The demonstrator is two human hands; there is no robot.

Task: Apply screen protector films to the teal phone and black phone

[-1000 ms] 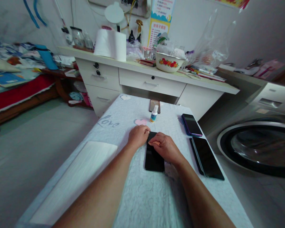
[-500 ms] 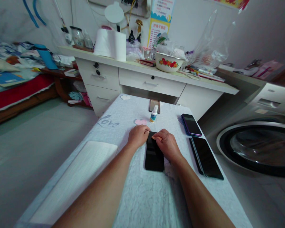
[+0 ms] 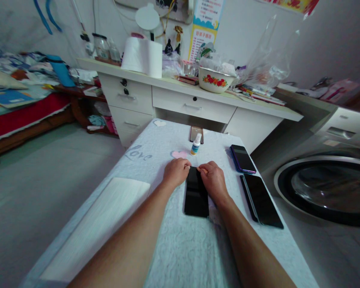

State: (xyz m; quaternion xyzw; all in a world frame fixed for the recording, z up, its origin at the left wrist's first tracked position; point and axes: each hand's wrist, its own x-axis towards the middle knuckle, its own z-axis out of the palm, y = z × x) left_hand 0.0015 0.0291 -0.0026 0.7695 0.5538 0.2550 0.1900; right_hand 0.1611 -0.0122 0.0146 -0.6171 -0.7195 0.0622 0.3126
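A black phone [image 3: 196,196] lies flat on the cloth-covered table, dark glossy face up. My left hand [image 3: 176,173] is closed at its upper left corner, the fingertips pressed against the edge. At the upper right corner is my right hand [image 3: 213,179], its fingers pinched together; whatever may be between them is too small to make out. Just beyond the hands stands a small white spray bottle [image 3: 195,145] with a blue and yellow label. Behind it lies a gold-brown phone or case [image 3: 197,135].
Along the table's right side lie a purple-edged phone [image 3: 243,159] and a larger dark device [image 3: 262,200] on another flat piece. A white padded strip [image 3: 100,226] lies at left. Past the table are a cluttered desk [image 3: 174,84] and a washing machine [image 3: 330,172].
My right hand has slid from the phone's upper screen outward to its top right corner. My left hand stays at the left corner. The view has shifted slightly.
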